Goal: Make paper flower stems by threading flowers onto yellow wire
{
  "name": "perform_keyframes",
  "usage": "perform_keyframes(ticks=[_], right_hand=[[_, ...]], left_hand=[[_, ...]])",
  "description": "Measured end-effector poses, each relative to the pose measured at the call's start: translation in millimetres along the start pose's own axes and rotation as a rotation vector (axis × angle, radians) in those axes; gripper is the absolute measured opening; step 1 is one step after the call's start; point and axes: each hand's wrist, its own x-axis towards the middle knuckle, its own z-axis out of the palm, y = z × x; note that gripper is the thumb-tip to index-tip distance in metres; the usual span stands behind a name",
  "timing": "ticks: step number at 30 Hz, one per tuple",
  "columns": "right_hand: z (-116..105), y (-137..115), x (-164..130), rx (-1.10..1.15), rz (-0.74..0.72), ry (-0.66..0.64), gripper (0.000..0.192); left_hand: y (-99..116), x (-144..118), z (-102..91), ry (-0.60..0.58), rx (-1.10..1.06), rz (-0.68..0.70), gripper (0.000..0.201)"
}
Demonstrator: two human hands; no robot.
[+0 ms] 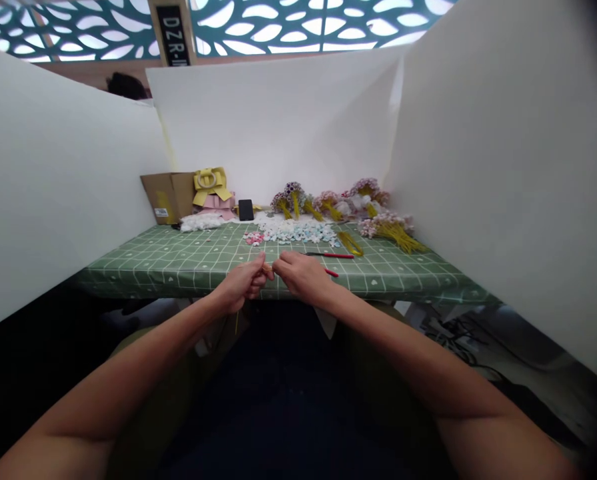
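Two bare forearms reach in from the bottom edge toward the near rim of the table [178, 257]. The left hand [243, 283] and right hand [303, 275] meet there, fingers of both pinched on a thin yellow stem [267, 269] held between them; it seems to be a wire, though it is too small to be sure. Just behind the right hand lie red-handled scissors [331, 255]. Farther back are loose white and blue petals [298, 231], yellow-stemmed flower bunches [386, 230], a black phone [245, 209] and a cardboard box [171, 195].
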Motion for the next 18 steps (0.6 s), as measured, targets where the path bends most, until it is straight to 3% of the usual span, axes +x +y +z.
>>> perform_keyframes(ticks=[2,4,7,9,11,13,15,18], right_hand=[[-5,0,0,0.143,0.025,0.005,0.016],[-13,1,1,0.481,0.072,-0.026,0.019],[-28,3,2,1.124,0.154,-0.238,0.024],[-32,4,3,1.348,0.184,-0.377,0.026],[-27,5,3,1.259,0.223,-0.348,0.025],[-15,5,3,0.896,0.262,-0.162,0.022],[-4,5,2,0.469,0.206,-0.008,0.016],[3,2,1,0.114,0.053,0.034,0.014]], left_hand=[[6,-4,1.0,0.031,0.209,0.139,0.042],[13,-10,2.5,0.088,0.46,0.363,0.042],[25,-20,4.0,0.14,0.742,0.673,0.038],[27,-22,3.3,0.157,0.846,0.769,0.034],[23,-18,1.7,0.167,0.842,0.72,0.035],[13,-10,-0.1,0.148,0.685,0.511,0.04],[3,-3,-1.2,0.093,0.408,0.243,0.042],[-6,2,-1.1,0.008,0.088,0.02,0.042]])
